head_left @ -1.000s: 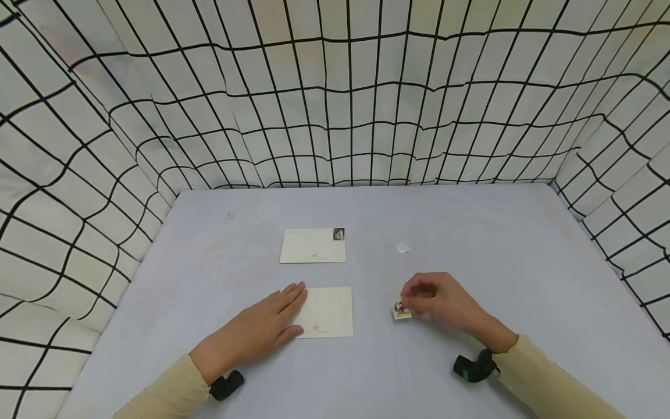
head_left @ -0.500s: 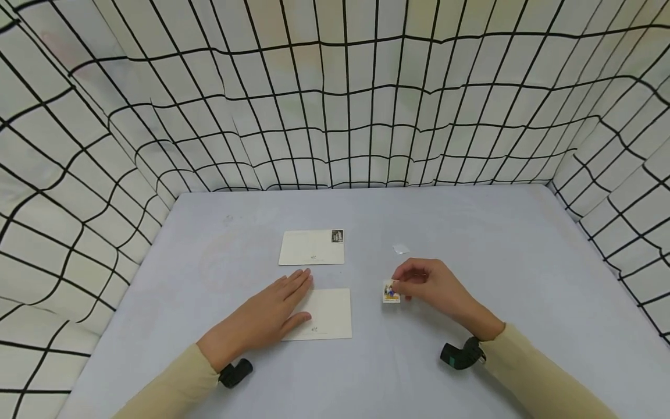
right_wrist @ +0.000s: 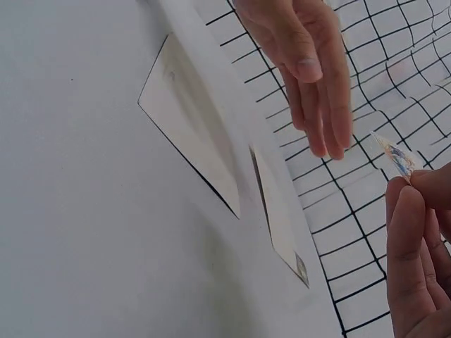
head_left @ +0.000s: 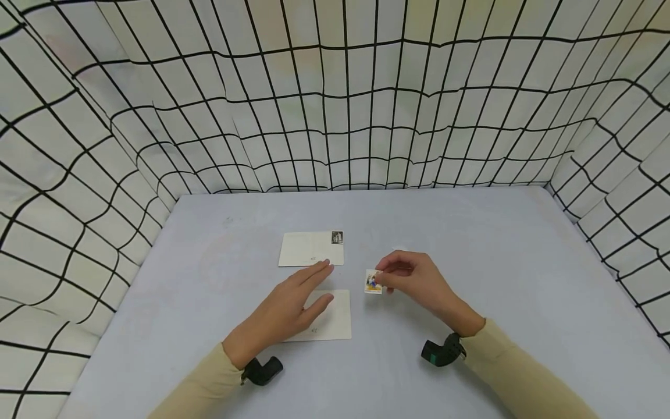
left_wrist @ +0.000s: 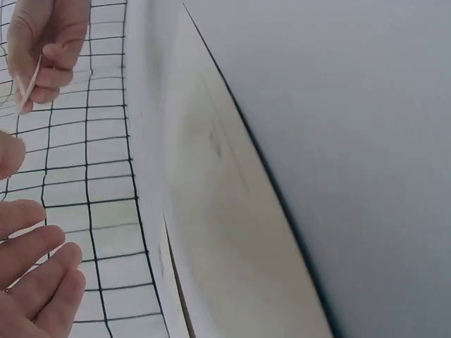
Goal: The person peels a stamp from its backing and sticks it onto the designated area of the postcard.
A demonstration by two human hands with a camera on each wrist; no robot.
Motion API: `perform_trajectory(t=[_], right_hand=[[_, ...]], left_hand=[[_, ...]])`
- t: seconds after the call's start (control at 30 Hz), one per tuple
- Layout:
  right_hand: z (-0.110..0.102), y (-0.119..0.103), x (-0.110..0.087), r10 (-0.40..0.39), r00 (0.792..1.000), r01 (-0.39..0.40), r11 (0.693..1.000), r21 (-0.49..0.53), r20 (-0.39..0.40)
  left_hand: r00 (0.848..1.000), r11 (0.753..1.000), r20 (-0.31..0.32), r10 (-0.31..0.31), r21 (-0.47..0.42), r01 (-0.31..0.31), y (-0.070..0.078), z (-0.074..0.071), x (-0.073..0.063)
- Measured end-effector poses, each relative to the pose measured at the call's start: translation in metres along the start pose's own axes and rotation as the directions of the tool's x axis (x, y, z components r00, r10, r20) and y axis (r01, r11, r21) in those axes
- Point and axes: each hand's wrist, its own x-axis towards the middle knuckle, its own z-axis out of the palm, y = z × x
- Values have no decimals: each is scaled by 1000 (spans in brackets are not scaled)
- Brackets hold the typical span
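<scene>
My right hand pinches a small colourful stamp between thumb and fingertips, raised over the table just right of the near postcard. In the right wrist view the stamp juts from the fingertips. My left hand, fingers straight and thumb apart, hovers over that card's left part, hiding some of it. Both wrist views show the left hand off the card. Behind lies a second cream postcard, with a dark stamp in its upper right corner; my left fingertips overlap its lower edge in the head view.
A scrap of thin whitish paper lies beyond my right hand, mostly hidden by it. Grey-white cloth covers the table. White walls with a black grid stand at the back and both sides.
My right hand has carried the stamp leftward and away from me, towards the postcards. My left hand has lifted off the near postcard and shifted right and forward.
</scene>
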Motion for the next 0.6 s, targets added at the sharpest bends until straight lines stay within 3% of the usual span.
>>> perform_trajectory(t=[0.17,0.27,0.33,0.43,0.53,0.6], right_hand=[[8,-4,0,-13,1000,13,1000,17,13],[12,-6,-2,-21,1000,21,1000,19,22],[13,-6,-3,-22,999,21,1000,18,26],[15,-5,-4,-26,999,26,1000,9,38],[16,-3,-4,-36,998,35,999,5,53],[17,-2,-4,-39,997,39,999,3,59]], left_hand=[[994,979,-74,-85,-191,69,10,8,7],[981,927,-66,-183,-344,150,16,13,10],[966,860,-29,-258,-463,216,19,17,12],[933,730,57,-355,-608,314,23,21,15],[911,600,132,-390,-715,360,25,25,17],[905,540,162,-394,-756,371,26,26,18]])
